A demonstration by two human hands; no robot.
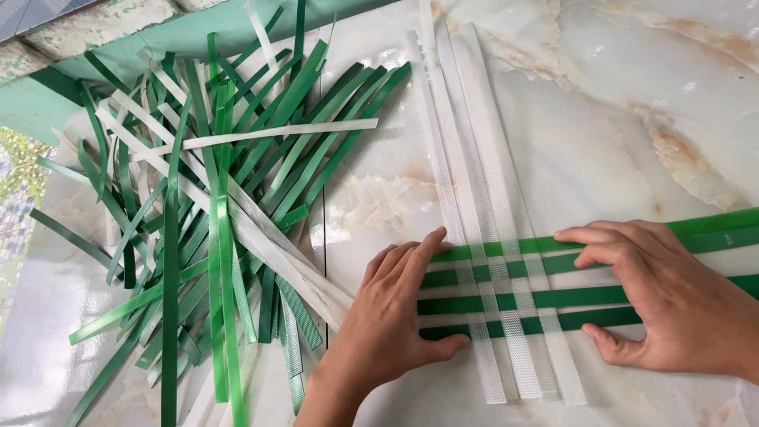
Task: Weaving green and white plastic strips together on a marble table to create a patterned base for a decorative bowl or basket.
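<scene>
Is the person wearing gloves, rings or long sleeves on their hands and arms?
No. Both the left hand and the right hand are bare, with no gloves, rings or watch to be seen. No sleeve shows either, as far up the forearms as the picture reaches. The fingernails look short and unpainted.

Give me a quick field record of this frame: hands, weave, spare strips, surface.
left hand: flat, palm down, on the left ends of the green strips
right hand: flat, fingers spread, on the green strips right of the crossing
weave: four green strips lying across, interlaced with three white strips running away from the person
spare strips: loose pile of green and white strips, left of the weave
surface: pale marble-patterned slab
</scene>
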